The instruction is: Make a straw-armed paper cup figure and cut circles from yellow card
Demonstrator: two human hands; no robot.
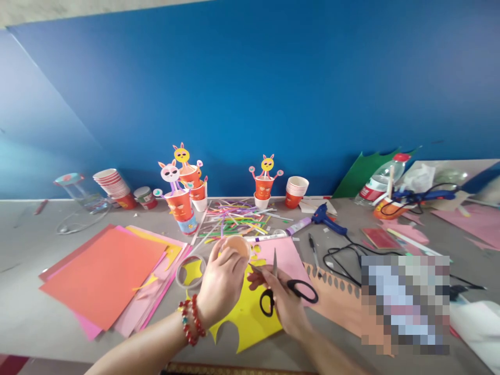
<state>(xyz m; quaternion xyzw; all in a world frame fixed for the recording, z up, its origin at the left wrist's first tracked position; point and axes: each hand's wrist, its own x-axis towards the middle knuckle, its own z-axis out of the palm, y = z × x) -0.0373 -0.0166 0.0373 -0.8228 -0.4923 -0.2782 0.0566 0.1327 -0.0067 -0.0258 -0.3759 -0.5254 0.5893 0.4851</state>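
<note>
My left hand (221, 284), with a red bead bracelet on the wrist, is closed around a paper cup (236, 245) held on its side, its open mouth facing me. My right hand (279, 294) grips black-handled scissors (291, 291), fingers through the loops, blades pointing up toward the cup. Both hands hover over a yellow paper sheet (246, 317) with scalloped cut-outs, lying on the grey table. A pink sheet (283, 258) lies just behind the scissors.
Orange, pink and yellow paper sheets (105, 273) lie at the left, a tape roll (190, 271) beside them. Decorated cups with animal heads (182, 200), cup stacks (297, 191), coloured strips (238, 216), a blue glue gun (326, 216) with its cord, and a bottle (380, 182) stand behind.
</note>
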